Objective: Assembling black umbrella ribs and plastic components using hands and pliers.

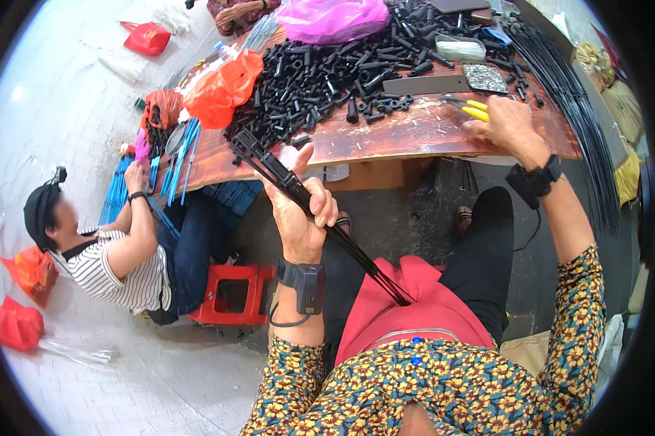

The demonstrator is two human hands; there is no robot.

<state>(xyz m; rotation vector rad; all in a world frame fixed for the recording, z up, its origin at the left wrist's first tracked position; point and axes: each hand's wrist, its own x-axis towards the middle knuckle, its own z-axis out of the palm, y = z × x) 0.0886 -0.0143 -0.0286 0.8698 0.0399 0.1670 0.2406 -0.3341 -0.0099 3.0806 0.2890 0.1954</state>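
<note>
My left hand [298,211] is closed round a bundle of thin black rods [367,265], its thumb stretched upward. Black fittings [251,149] cap the far end of the bundle, by the table's front edge. The rods' near ends slant down to the red apron [407,301] on my lap. Over the right side of the table, my right hand [512,127] grips yellow-handled pliers [477,110], their grey jaws pointing left. Just beyond them lies a small tray of tiny metal pieces [485,78], beside a flat dark strip [425,85].
A heap of black tubular parts [327,73] covers much of the wooden table [414,134]. Orange [222,87] and purple plastic bags [334,20] lie about it. Long black rods [567,102] hang over the right edge. At left, a co-worker [116,247] handles blue rods near a red stool [236,294].
</note>
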